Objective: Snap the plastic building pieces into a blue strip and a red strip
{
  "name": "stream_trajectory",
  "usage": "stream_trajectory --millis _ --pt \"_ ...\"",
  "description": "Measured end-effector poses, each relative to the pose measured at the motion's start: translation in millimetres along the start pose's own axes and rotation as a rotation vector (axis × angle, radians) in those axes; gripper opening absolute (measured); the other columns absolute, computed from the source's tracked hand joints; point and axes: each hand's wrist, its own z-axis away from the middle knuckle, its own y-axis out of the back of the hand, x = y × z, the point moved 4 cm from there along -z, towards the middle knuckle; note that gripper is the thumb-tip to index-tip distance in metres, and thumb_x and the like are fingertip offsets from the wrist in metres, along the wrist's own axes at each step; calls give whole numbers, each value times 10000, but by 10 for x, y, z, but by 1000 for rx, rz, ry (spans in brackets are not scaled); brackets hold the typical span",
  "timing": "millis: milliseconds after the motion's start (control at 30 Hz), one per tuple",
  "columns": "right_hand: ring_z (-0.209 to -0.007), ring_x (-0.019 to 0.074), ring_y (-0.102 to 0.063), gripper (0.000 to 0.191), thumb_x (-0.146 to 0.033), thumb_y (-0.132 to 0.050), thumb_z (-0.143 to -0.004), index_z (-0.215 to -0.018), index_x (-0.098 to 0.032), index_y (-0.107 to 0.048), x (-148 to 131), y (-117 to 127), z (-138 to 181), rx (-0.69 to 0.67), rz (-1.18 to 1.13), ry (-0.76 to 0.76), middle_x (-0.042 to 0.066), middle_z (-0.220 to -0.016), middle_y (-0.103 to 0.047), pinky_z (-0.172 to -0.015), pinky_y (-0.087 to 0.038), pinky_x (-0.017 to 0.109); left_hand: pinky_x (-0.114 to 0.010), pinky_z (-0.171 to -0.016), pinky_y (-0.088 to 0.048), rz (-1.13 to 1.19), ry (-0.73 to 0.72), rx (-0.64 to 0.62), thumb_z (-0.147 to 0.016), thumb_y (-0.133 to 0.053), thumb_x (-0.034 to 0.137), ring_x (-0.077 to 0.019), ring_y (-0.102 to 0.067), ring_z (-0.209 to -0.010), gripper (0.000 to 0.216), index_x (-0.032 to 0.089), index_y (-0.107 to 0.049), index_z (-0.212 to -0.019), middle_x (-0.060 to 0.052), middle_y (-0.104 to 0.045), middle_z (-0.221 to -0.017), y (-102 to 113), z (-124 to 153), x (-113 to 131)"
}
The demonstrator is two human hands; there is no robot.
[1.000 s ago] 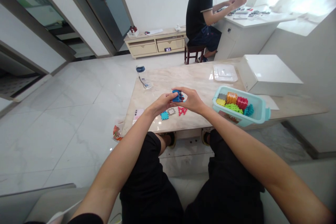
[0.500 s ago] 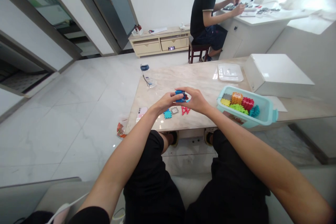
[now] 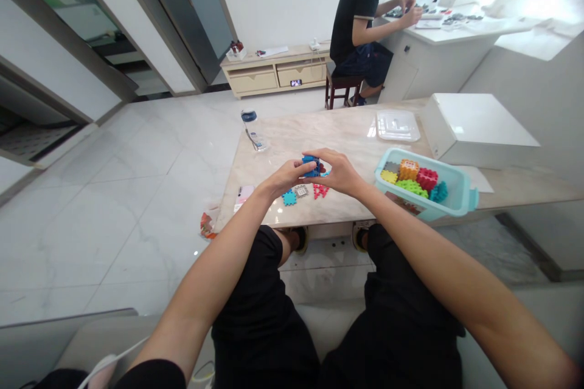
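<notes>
Both hands meet above the near edge of the polished beige marble-look table (image 3: 347, 134). The left hand (image 3: 285, 177) and right hand (image 3: 340, 173) pinch between them a small blue plastic block cluster with toothed, interlocking edges (image 3: 311, 166); the fingers of both hands are curled closed on it, thumbs toward the wearer, and it is held just clear of the table surface.

On the table directly under the hands, at 6 o'clock from the cluster, lie three loose flat tiles with notched edges: a cyan plastic tile (image 3: 289, 198), a grey plastic tile (image 3: 300, 191) and a red plastic tile (image 3: 320, 191), close together but whether touching cannot be told.

At 3 o'clock from the hands stands a pale turquoise rectangular plastic bin with a side handle (image 3: 456, 194), holding bumpy orange, red, yellow, green and teal blocks. At 1 o'clock from the hands lies a clear, glossy plastic lid (image 3: 396, 126); beyond the bin sits a smooth white rectangular box (image 3: 479, 127). At 11 o'clock lies a clear bottle with a blue cap (image 3: 253, 130).

In the background a seated person in a black shirt (image 3: 360, 6) works at a white counter.
</notes>
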Motion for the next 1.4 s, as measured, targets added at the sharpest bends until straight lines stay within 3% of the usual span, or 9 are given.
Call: stream_trajectory --millis 300,667,1033,1400 --pt "-1107 290 -746 548 -565 -870 -872 -1296 -239 -751 5 -6 -19 15 46 24 108 -1221 -794 -1015 -574 443 -376 -998 -556 22 4 -25 -776 -918 621 -265 -730 -1125 571 146 -838 -1081 -149 -795 -1192 -8 -5 -24" --pt "-1081 289 -751 545 -579 -868 -873 -1276 -233 -742 -33 11 -11 30 36 38 107 -1200 -795 -993 -577 436 -385 -1007 -547 12 9 49 -710 -951 633 -258 -723 -1078 603 124 -824 -1008 -139 -801 -1090 -14 1 30" --pt "-1127 289 -739 572 -590 -851 -877 -1307 -234 -729 13 -47 -3 -9 37 -43 109 -1245 -783 -1028 -574 435 -353 -934 -541 -28 7 83 -761 -908 635 -239 -722 -995 559 124 -822 -970 -122 -797 -1022 25 -3 2" --pt "-1053 275 -745 591 -605 -869 -861 -1286 -218 -733 17 -35 9 27 51 -10 107 -1180 -784 -963 -578 399 -375 -986 -545 39 12 42 -742 -918 651 -264 -724 -1082 602 137 -829 -1041 -135 -795 -1128 -12 9 1"
